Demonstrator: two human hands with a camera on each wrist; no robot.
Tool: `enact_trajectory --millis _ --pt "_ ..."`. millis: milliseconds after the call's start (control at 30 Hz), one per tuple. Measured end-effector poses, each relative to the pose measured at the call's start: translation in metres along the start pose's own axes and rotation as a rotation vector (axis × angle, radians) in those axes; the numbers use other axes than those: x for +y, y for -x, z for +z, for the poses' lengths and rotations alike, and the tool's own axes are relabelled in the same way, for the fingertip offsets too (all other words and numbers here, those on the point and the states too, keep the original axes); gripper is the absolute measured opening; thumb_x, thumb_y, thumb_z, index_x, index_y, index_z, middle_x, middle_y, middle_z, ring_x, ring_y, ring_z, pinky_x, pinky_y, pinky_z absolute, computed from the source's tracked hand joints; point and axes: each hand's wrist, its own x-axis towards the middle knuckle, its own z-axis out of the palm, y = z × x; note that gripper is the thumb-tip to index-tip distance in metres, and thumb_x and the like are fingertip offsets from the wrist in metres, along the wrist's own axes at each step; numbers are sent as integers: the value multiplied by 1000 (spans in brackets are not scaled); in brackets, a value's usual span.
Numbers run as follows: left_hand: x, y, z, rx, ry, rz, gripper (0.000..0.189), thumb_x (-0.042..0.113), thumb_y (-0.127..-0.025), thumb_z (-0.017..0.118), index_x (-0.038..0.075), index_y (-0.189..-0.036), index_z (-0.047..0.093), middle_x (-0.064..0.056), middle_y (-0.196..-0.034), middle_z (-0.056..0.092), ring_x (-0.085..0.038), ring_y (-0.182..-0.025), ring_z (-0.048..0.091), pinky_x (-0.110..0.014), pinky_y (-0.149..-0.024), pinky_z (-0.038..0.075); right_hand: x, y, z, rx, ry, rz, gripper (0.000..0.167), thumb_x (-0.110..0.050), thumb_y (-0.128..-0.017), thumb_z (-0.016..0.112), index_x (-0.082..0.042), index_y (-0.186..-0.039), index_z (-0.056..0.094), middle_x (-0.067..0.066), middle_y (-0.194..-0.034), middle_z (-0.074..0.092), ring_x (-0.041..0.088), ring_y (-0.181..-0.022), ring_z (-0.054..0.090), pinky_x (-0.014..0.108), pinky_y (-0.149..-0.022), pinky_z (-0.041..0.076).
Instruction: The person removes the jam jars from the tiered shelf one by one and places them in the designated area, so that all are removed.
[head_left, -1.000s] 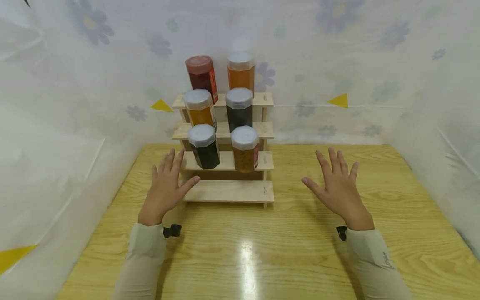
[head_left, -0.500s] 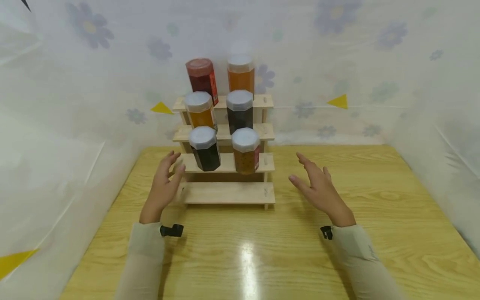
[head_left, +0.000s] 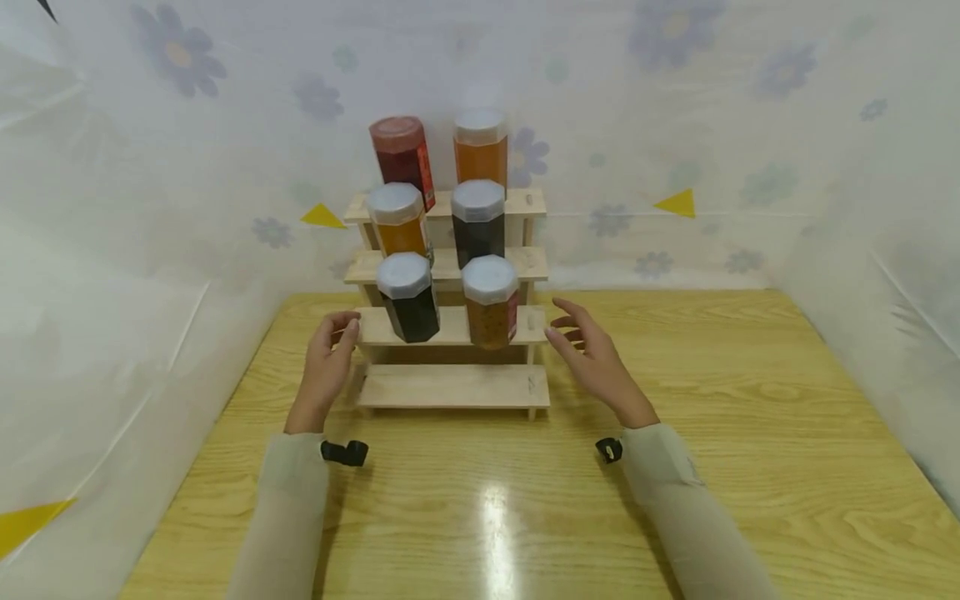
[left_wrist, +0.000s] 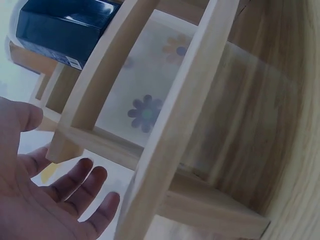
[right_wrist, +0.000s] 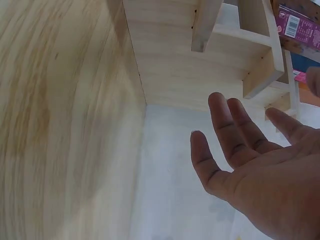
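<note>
A stepped light-wood rack (head_left: 454, 386) stands on the table, with jars on its upper three tiers. My left hand (head_left: 324, 362) is at the left end of the third board from the top, fingers loosely bent. In the left wrist view its thumb and fingers (left_wrist: 82, 182) lie around the board's end; I cannot tell whether they touch. Beside the same board's right end, my right hand (head_left: 596, 367) has relaxed, spread fingers and holds nothing. A dark jar (head_left: 411, 304) and an orange-brown jar (head_left: 491, 307) share that board, both with whitish lids.
Behind them stand an amber jar (head_left: 400, 223), a black jar (head_left: 478, 225), a dark red jar (head_left: 403, 162) and an orange jar (head_left: 481, 154). The wood-grain table (head_left: 750, 467) meets flower-patterned white sheeting (head_left: 600, 108) at the back and sides.
My right hand has moved left to the rack's right side. The left hand's spread fingers have drawn together and bent beside the rack's left end. The jars stay in place.
</note>
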Motion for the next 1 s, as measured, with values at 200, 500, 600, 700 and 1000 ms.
enact_trajectory --millis 200,500,600,700,1000 --pt "10 5 0 2 55 -34 39 17 -112 44 -9 -142 46 -21 -114 56 -31 -105 50 -40 -91 44 5 -13 11 -3 -114 13 47 -25 -111 52 -11 -155 44 21 -127 59 46 -103 64 61 -89 54" --pt "-38 -10 -3 -25 82 -4 46 27 -112 47 6 -152 43 -19 -102 54 -20 -87 54 -29 -83 51 7 -23 28 63 -214 26 39 -19 -110 54 -4 -146 53 23 -118 59 46 -95 62 60 -88 55" --pt "-44 -5 -5 -50 74 27 50 26 -112 47 7 -157 36 -24 -109 55 -19 -88 57 -23 -82 53 5 -22 30 80 -214 39 37 -20 -109 56 -5 -143 54 21 -116 60 44 -93 61 61 -88 55" --pt "-45 3 -5 -71 23 29 52 23 -112 47 2 -158 33 -29 -121 55 -22 -100 59 -21 -85 51 3 -22 31 87 -224 45 37 -22 -109 56 -6 -143 55 21 -113 59 44 -93 61 60 -88 55" --pt "-47 20 -1 -133 -113 -15 44 18 -109 54 -5 -146 47 -29 -112 61 -28 -92 63 -24 -73 54 3 -25 34 108 -291 82 42 -22 -109 57 -6 -147 50 21 -104 58 43 -85 61 49 -80 58"
